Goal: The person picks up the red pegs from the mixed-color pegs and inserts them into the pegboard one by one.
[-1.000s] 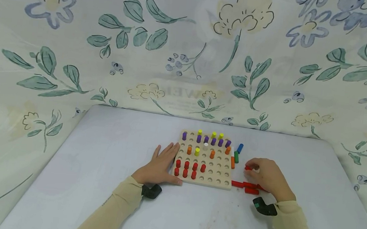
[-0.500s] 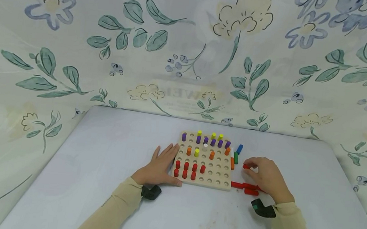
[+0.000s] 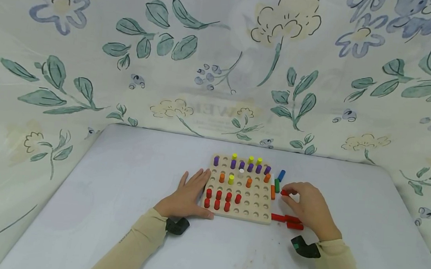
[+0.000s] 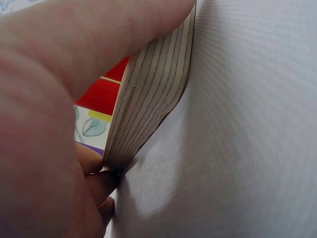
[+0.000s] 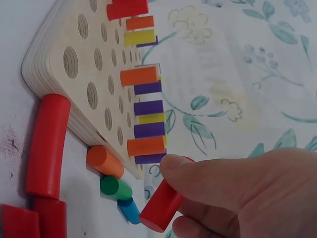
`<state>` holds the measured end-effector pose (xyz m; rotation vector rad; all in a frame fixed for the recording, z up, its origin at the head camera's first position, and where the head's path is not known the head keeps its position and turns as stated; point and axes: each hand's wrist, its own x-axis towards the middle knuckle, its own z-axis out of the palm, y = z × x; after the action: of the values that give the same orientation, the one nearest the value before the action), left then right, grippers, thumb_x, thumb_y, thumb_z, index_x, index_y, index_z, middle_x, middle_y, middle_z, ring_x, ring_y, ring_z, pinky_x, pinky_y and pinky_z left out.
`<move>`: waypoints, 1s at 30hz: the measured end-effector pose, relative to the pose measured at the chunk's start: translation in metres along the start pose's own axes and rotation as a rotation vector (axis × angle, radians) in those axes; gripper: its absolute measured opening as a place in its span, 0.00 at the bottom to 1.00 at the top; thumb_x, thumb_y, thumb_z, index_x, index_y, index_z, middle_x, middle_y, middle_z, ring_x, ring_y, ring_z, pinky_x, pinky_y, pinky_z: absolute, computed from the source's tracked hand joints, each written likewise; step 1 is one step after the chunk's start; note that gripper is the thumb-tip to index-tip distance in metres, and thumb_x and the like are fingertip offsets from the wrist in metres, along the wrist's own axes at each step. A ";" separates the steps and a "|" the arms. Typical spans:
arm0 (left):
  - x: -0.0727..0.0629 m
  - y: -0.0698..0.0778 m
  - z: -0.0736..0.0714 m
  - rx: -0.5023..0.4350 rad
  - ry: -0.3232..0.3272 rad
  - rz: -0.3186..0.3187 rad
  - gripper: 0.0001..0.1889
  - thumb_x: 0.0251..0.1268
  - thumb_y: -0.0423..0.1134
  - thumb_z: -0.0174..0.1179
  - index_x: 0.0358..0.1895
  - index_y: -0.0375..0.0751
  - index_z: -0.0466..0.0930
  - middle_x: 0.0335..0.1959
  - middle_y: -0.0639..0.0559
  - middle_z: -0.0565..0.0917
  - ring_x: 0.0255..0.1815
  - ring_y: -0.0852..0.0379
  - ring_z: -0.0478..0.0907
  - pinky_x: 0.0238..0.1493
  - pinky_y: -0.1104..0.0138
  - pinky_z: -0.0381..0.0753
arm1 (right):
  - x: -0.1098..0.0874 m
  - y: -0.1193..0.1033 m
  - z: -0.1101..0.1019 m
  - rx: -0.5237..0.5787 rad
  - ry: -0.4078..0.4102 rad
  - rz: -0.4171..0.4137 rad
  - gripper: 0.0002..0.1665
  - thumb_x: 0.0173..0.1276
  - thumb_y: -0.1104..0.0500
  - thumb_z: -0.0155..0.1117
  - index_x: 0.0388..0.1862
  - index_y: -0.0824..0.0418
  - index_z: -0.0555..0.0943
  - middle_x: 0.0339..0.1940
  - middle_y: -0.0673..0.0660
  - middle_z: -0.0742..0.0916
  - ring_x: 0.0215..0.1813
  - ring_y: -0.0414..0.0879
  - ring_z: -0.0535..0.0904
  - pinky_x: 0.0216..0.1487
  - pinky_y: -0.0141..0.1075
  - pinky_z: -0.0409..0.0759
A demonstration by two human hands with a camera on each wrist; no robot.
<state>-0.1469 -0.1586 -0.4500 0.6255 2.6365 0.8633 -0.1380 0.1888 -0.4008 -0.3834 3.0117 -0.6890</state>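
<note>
Left hand [image 3: 185, 201] spread round near-left corner of board [image 3: 240, 217], thumb and fingers against its edges, hasn't budged. Board flat on desk [image 3: 139, 157], seven standing reds [image 3: 218, 195] at near left. Loose reds [image 3: 278, 217] lying by near-right corner; orange peg [image 3: 273, 192], green peg [image 3: 277, 186], blue peg [image 3: 281, 175] further back. Right hand [image 3: 306, 208] pinching red peg [image 5: 161, 208], shifted left this past second, so peg's closer to board, not slotted in yet imo.
</note>
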 end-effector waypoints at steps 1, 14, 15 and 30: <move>0.000 0.000 0.000 0.000 0.000 0.002 0.64 0.50 0.59 0.74 0.81 0.33 0.42 0.83 0.42 0.46 0.83 0.44 0.35 0.76 0.43 0.22 | 0.000 -0.001 0.000 0.002 0.004 -0.002 0.16 0.66 0.58 0.73 0.50 0.63 0.86 0.46 0.59 0.88 0.51 0.57 0.81 0.56 0.56 0.80; 0.002 -0.003 0.001 0.006 0.000 0.005 0.64 0.50 0.59 0.75 0.81 0.33 0.42 0.83 0.42 0.46 0.83 0.44 0.36 0.75 0.43 0.22 | -0.001 -0.010 0.005 0.008 0.053 0.003 0.17 0.64 0.58 0.74 0.50 0.63 0.86 0.47 0.60 0.87 0.52 0.58 0.80 0.54 0.54 0.81; 0.002 -0.003 0.001 0.009 -0.002 0.003 0.64 0.50 0.59 0.74 0.81 0.33 0.42 0.83 0.42 0.46 0.83 0.44 0.35 0.75 0.43 0.22 | -0.002 -0.011 0.006 0.009 0.059 -0.004 0.17 0.64 0.58 0.74 0.50 0.63 0.86 0.47 0.60 0.87 0.52 0.58 0.80 0.54 0.54 0.82; 0.001 -0.003 0.001 -0.003 0.001 -0.004 0.65 0.49 0.59 0.74 0.81 0.34 0.41 0.83 0.42 0.46 0.83 0.45 0.35 0.75 0.43 0.21 | -0.004 -0.023 0.013 0.028 0.073 -0.059 0.17 0.65 0.58 0.74 0.51 0.64 0.85 0.48 0.60 0.87 0.52 0.56 0.81 0.55 0.52 0.81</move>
<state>-0.1485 -0.1597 -0.4531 0.6190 2.6362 0.8668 -0.1278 0.1645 -0.4026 -0.4579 3.0662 -0.7650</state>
